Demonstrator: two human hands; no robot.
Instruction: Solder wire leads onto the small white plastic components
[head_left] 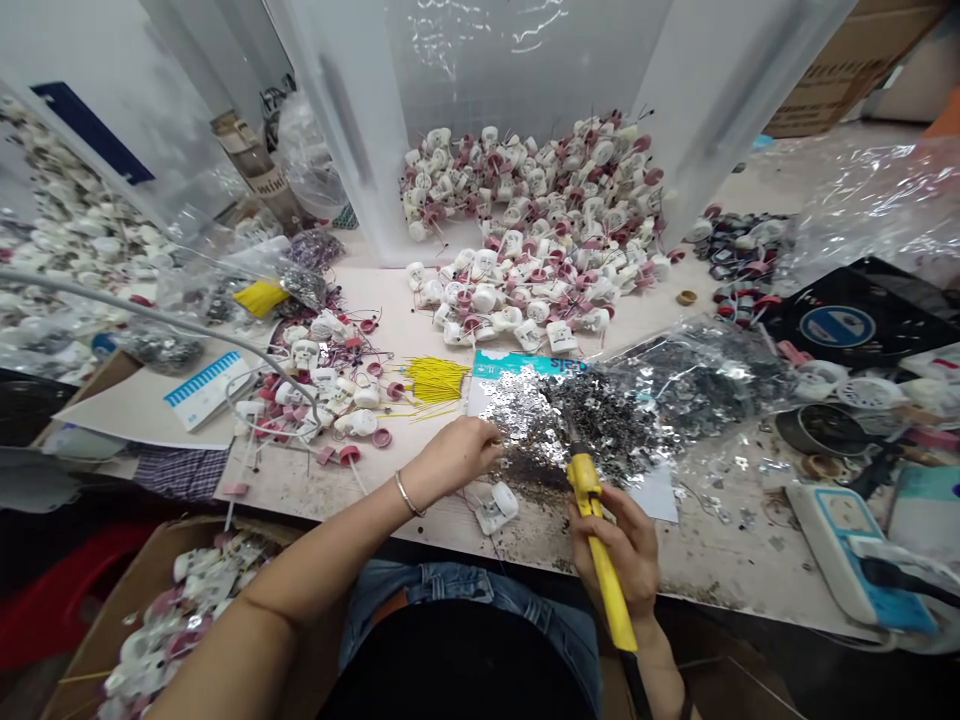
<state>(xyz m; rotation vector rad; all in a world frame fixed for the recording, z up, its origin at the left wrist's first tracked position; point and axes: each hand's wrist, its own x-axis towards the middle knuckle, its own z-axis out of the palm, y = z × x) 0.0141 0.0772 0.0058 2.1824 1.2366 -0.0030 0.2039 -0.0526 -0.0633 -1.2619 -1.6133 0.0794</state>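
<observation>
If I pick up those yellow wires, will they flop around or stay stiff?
The thin yellow wires would probably bend easily, since a few stray strands curve where they lie. They look very light. Loose like that, they might slip apart in your fingers.

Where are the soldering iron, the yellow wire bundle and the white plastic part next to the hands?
Soldering iron [616, 620]: head view, on its yellow handle.
Yellow wire bundle [436, 380]: head view, on the middle of the bundle.
White plastic part [496, 508]: head view, on its upper face.
</observation>
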